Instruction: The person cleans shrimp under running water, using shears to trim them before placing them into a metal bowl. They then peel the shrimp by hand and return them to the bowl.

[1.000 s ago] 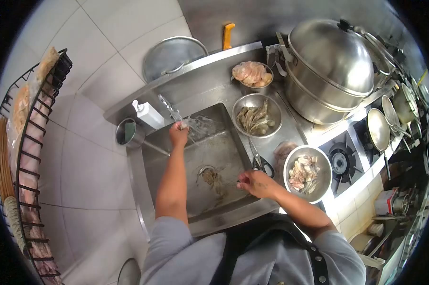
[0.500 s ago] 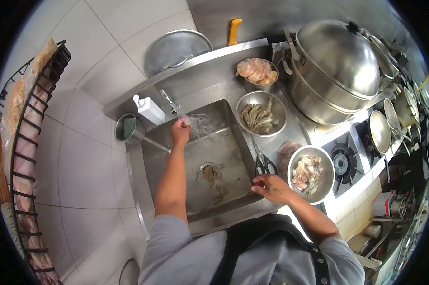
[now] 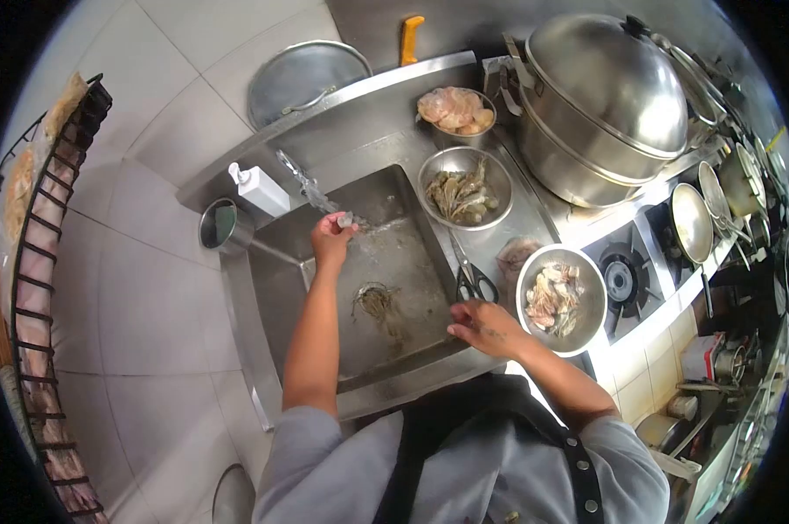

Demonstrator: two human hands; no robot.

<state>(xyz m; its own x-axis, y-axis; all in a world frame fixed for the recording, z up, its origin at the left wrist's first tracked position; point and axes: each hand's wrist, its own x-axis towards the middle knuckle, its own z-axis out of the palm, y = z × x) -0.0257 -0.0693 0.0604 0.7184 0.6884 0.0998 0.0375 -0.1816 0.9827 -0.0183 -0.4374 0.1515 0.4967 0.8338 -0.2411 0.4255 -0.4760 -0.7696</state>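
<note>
My left hand [image 3: 331, 237] is closed on a small greyish peeled shrimp [image 3: 347, 220] in the stream from the tap [image 3: 294, 166], above the sink [image 3: 324, 288]. My right hand [image 3: 486, 328] hovers over the sink's right edge with loosely bent fingers, and I see nothing in it. Just beyond it lie black-handled scissors [image 3: 476, 285] on the steel counter. A steel bowl of unpeeled grey shrimp [image 3: 464, 194] stands behind the scissors. To the right of my right hand, another bowl holds pale pinkish pieces [image 3: 555, 299]. Brownish shrimp scraps [image 3: 377, 301] lie around the drain.
A soap pump bottle [image 3: 261, 192] and a steel pot [image 3: 221, 225] stand at the sink's left. A container of bagged pinkish food [image 3: 455, 113] and a large lidded steamer [image 3: 599, 105] stand at the back. A gas burner [image 3: 621, 284] is right; a black wire rack [image 3: 41, 288] is left.
My left hand has turned and drawn slightly out of the water, so the small shrimp now shows at its fingertips. The view has shifted a little; my right hand stays near the scissors.
</note>
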